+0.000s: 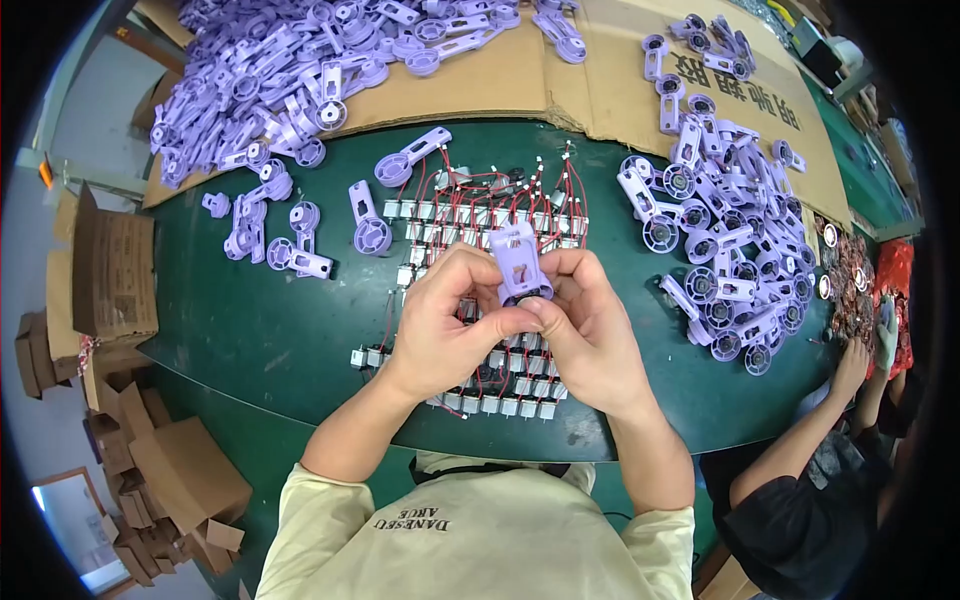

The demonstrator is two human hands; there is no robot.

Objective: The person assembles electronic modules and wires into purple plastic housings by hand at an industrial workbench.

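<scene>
Above the middle of the green table, both my hands hold one purple plastic housing (514, 250), upright with its slotted handle pointing away from me. My left hand (440, 315) grips its left side, and my right hand (597, 335) grips its right side. Both thumbs press at the dark, round lower end, which they partly cover. A bit of red wire shows through the slot. Beneath my hands lie rows of small silver motors (520, 408) with red wires, partly hidden by my hands. Two similar housings (370, 235) lie just beyond, to the left.
A large heap of purple housings (270, 85) covers cardboard (600, 70) at the far left. Another pile (735, 250), many with dark round centres, sits at right. Cardboard boxes (190, 470) stand at lower left. A co-worker's arm (810, 430) reaches towards small coppery parts (848, 290).
</scene>
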